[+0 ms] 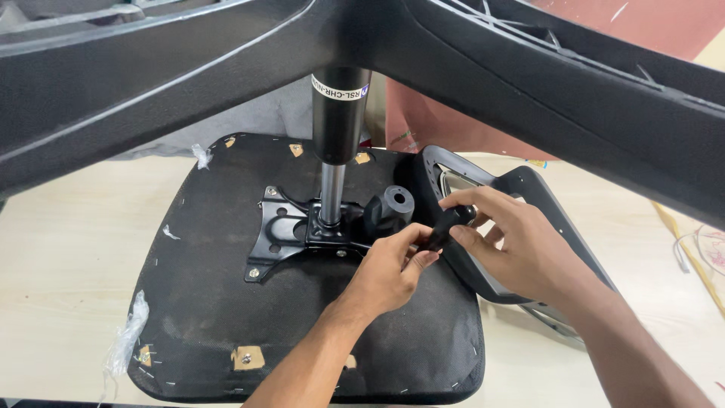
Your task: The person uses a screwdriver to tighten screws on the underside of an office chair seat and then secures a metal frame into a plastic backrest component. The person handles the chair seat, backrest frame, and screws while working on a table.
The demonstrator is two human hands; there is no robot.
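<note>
Your left hand (389,266) and right hand (513,245), frame centre: each grip clamped on black lever handle (447,227). Step, likely: fitting handle at mechanism plate (291,230) on upturned seat (302,302). Next needs straight push. Beyond: gas cylinder (336,113), chair base (151,91) along top.

One label on the chair's gas cylinder
A narrow white band label (339,89) with a small purple mark at its right end wraps the top of the black cylinder (337,121); dark print, curved around the tube.
</note>
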